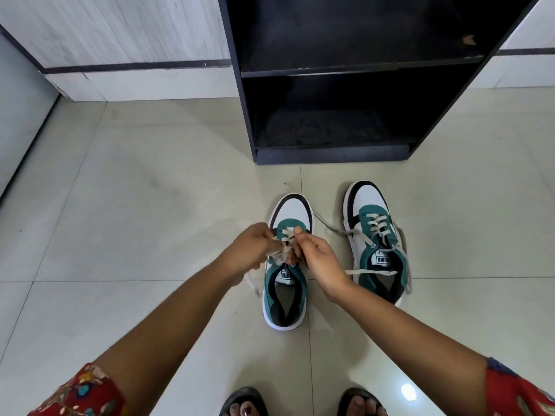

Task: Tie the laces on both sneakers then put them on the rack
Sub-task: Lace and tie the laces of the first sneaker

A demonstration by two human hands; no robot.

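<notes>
Two green, white and black sneakers stand side by side on the tiled floor, toes toward a dark rack [330, 153]. My left hand [247, 250] and my right hand [315, 256] meet over the left sneaker [285, 292], each pinching its grey laces [280, 255] into a bunch above the tongue. One lace end trails on the floor to the left of this shoe. The right sneaker [372, 217] stands untouched, its laces [371, 272] loose, with ends lying across its opening and out to the left.
The dark rack has two open shelves [360, 67] and stands against a pale wood-look wall [120, 40]. My two feet in dark sandals [243, 402] are at the bottom edge. Pale floor tiles [135, 205] spread around the shoes.
</notes>
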